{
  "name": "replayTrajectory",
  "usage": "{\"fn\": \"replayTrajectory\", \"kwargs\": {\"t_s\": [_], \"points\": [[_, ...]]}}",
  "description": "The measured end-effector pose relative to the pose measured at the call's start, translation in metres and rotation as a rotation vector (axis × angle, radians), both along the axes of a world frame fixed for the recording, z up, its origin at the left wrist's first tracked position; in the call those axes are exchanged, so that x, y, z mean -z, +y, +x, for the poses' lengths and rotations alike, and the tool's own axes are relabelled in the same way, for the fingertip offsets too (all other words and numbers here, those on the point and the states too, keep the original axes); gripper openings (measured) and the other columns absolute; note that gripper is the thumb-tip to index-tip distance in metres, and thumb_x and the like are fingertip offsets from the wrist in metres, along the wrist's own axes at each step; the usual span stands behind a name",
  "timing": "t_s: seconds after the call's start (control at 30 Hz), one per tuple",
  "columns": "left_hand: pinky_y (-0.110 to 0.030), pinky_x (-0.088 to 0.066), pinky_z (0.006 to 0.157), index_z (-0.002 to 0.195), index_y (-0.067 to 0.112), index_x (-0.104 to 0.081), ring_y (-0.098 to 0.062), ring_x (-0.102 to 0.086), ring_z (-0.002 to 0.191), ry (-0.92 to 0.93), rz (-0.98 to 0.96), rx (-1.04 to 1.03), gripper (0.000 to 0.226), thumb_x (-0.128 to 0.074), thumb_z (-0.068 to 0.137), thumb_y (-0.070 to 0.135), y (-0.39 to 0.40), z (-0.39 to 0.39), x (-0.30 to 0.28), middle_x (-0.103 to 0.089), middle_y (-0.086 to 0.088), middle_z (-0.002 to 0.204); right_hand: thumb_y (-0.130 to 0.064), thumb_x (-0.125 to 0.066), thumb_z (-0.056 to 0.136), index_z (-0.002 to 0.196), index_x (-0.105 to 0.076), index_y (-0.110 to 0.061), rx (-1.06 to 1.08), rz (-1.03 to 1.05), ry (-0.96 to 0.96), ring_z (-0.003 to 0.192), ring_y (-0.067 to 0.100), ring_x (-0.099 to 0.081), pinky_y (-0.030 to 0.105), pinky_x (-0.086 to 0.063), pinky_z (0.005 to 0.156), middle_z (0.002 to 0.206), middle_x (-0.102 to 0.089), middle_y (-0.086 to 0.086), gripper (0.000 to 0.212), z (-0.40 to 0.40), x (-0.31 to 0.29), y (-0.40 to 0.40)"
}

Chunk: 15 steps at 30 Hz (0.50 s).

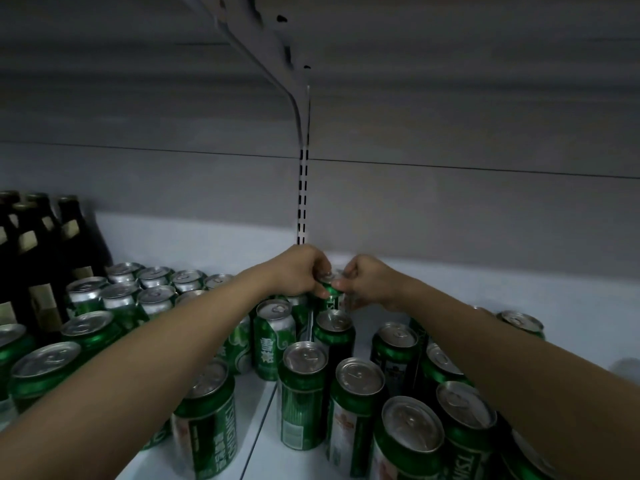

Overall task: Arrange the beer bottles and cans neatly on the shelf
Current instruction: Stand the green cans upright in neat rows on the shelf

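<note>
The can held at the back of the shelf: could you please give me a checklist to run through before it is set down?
1. Left hand grip on the can: ok, fingers curled round it.
2. Right hand grip: ok, fingers pinch its top.
3. Can upright: ok.
4. Free spot under it: cannot tell, hands hide it.
5. Bare shelf to the right: ok.
6. Front cans clear of forearms: not ok, crowded close below.
</note>
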<state>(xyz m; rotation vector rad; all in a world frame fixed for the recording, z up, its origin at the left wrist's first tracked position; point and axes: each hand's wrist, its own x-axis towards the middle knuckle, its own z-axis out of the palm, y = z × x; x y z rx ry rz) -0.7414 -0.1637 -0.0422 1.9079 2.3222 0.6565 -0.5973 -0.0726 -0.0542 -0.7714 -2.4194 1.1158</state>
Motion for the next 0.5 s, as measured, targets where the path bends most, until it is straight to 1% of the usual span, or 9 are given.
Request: {"fn": "replayTrajectory", "kwargs": {"t_s": [0.03,0.1,0.17,0.2,0.27,0.33,0.37,0.43,0.5], "points": [[-0.031,-0.05,0.089,0.115,0.006,-0.067,-0.022,-0.063,0.1,0.031,-0.024,-0.004,0.051,-0.088,0.071,0.019,0.001,-0.001,0.004,-0.069,-0.007,0.109,-0.007,-0.067,0.093,0.086,-0.056,0.003,0.004,-0.015,-0.021,0.069,0.026,-0.056,0.041,-0.053,0.068,0.078,-0.053,0.017,0.017,-0.004,0.006,0.0],[-0.029,-0.049,0.087,0.118,0.008,-0.065,-0.022,-0.062,0.1,0.092,-0.06,-0.001,0.055,-0.089,0.07,0.021,0.002,-0.003,0.013,-0.068,-0.006,0.11,-0.008,-0.07,0.09,0.086,-0.056,0.002,0.035,0.009,-0.087,0.06,0.02,-0.049,0.037,-0.046,0.066,0.068,-0.05,0.011,0.018,-0.011,0.013,0.001],[-0.029,-0.049,0.085,0.118,0.01,-0.064,-0.022,-0.061,0.099,0.16,-0.089,0.01,0.055,-0.088,0.07,0.023,0.004,-0.004,0.02,-0.067,-0.005,0.108,-0.01,-0.072,0.089,0.078,-0.053,-0.001,0.061,0.036,-0.148,0.059,0.019,-0.045,0.033,-0.04,0.062,0.063,-0.044,0.008,0.024,-0.016,0.017,0.0],[-0.031,-0.049,0.085,0.116,0.011,-0.064,-0.023,-0.061,0.098,0.187,-0.096,0.014,0.053,-0.087,0.071,0.024,0.004,-0.004,0.022,-0.067,-0.004,0.107,-0.011,-0.072,0.088,0.078,-0.054,0.0,0.061,0.037,-0.175,0.062,0.02,-0.046,0.033,-0.039,0.063,0.065,-0.045,0.009,0.024,-0.016,0.017,0.0],[-0.033,-0.049,0.085,0.116,0.013,-0.063,-0.021,-0.059,0.097,0.213,-0.109,0.014,0.052,-0.087,0.071,0.025,0.004,-0.004,0.022,-0.066,-0.001,0.104,-0.014,-0.071,0.09,0.089,-0.062,0.004,0.046,0.062,-0.227,0.073,0.023,-0.049,0.033,-0.038,0.068,0.075,-0.052,0.014,0.02,-0.012,0.013,-0.001],[-0.031,-0.049,0.084,0.117,0.014,-0.063,-0.019,-0.058,0.097,0.225,-0.078,0.02,0.046,-0.083,0.076,0.024,0.002,-0.002,0.018,-0.064,-0.001,0.107,-0.012,-0.068,0.091,0.093,-0.062,0.001,0.037,0.057,-0.206,0.077,0.025,-0.05,0.034,-0.041,0.071,0.081,-0.054,0.018,0.014,-0.006,0.005,-0.002],[-0.027,-0.048,0.081,0.116,0.014,-0.064,-0.017,-0.058,0.097,0.196,-0.026,0.034,0.038,-0.079,0.082,0.022,0.0,-0.001,0.015,-0.063,0.0,0.107,-0.009,-0.066,0.092,0.092,-0.063,0.0,0.037,0.033,-0.157,0.076,0.025,-0.053,0.034,-0.045,0.071,0.082,-0.055,0.019,0.01,-0.002,0.0,-0.002],[-0.013,-0.044,0.068,0.111,0.017,-0.068,-0.007,-0.062,0.089,0.023,0.082,0.095,0.022,-0.07,0.09,0.022,-0.008,0.003,0.009,-0.064,0.007,0.098,-0.009,-0.063,0.095,0.094,-0.067,0.004,0.012,0.024,-0.1,0.077,0.027,-0.065,0.029,-0.056,0.07,0.087,-0.064,0.02,0.014,0.009,-0.013,-0.004],[-0.006,-0.043,0.061,0.108,0.019,-0.071,0.006,-0.063,0.073,-0.139,0.045,0.188,0.019,-0.071,0.09,0.024,-0.019,0.006,0.005,-0.068,0.012,0.091,-0.014,-0.065,0.095,0.103,-0.07,0.0,-0.05,0.047,-0.163,0.082,0.026,-0.072,0.029,-0.061,0.071,0.098,-0.071,0.015,0.017,0.022,-0.022,-0.007]]}}
